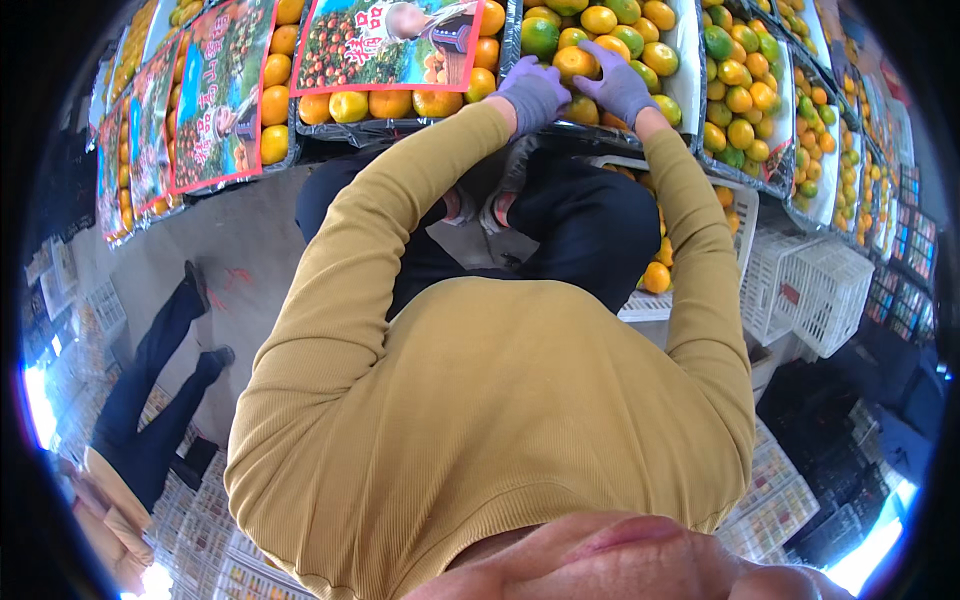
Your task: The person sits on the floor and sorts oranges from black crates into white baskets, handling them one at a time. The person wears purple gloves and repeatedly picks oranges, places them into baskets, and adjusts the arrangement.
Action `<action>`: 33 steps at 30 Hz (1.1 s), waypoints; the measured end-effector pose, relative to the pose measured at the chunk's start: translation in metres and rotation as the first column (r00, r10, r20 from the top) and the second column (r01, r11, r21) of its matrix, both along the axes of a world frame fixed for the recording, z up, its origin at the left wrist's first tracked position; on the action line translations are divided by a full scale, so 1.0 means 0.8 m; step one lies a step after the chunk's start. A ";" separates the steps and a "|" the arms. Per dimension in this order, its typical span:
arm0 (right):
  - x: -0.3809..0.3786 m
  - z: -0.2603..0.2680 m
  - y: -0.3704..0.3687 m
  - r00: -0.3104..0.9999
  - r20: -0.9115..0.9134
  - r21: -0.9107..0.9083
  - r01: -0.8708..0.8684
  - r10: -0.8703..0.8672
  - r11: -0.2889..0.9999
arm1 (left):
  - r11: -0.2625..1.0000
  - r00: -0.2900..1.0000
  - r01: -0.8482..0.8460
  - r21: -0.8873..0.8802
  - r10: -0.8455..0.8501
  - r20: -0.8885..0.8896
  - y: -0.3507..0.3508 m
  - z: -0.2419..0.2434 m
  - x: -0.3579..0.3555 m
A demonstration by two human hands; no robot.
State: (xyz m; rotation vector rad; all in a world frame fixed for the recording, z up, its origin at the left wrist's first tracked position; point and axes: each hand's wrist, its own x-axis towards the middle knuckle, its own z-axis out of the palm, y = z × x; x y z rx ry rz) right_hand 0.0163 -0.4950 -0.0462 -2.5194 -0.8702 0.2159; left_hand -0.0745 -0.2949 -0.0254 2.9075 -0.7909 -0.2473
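Note:
Both of my hands wear purple-grey gloves and reach into an open box of green and orange mandarins lined with black plastic. My right hand has its thumb and fingers around one orange mandarin. On that fruit's left side is my left hand, near the box's front left corner. Its fingertips are close to the same mandarin, but whether they grip anything is not clear. More fruit lies under and beyond my hands, partly hidden by them.
On the left stand filled boxes with printed picture sheets over the fruit. More open mandarin boxes line the right. By my right knee is a white crate of mandarins, with stacked white plastic crates beyond. Another person's legs show at left.

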 end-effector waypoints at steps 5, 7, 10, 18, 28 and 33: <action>-0.007 -0.014 0.024 0.993 -0.011 -0.120 -0.114 0.113 0.986 | 0.998 0.998 -0.047 -0.040 0.048 0.036 0.004 -0.003 -0.018; -0.008 -0.016 0.021 0.992 -0.024 -0.155 -0.127 0.125 0.980 | 0.997 0.996 -0.045 -0.057 0.049 0.074 0.008 -0.007 -0.023; -0.005 -0.014 0.015 0.998 -0.065 0.100 0.011 -0.005 0.995 | 0.992 0.990 -0.030 -0.125 0.046 0.131 0.016 -0.013 -0.015; 0.000 -0.012 0.031 0.964 -0.184 -0.181 0.158 -0.191 0.971 | 0.991 0.993 0.114 -0.068 -0.113 0.019 0.028 -0.005 0.011; 0.006 0.005 0.047 0.990 -0.142 -0.402 -0.048 -0.010 0.914 | 0.984 0.977 0.173 0.049 -0.178 0.115 0.009 -0.018 0.038; -0.035 0.042 -0.092 0.934 -0.068 0.428 0.345 -0.351 0.835 | 0.981 0.982 0.191 -0.024 -0.191 -0.004 0.024 -0.032 0.035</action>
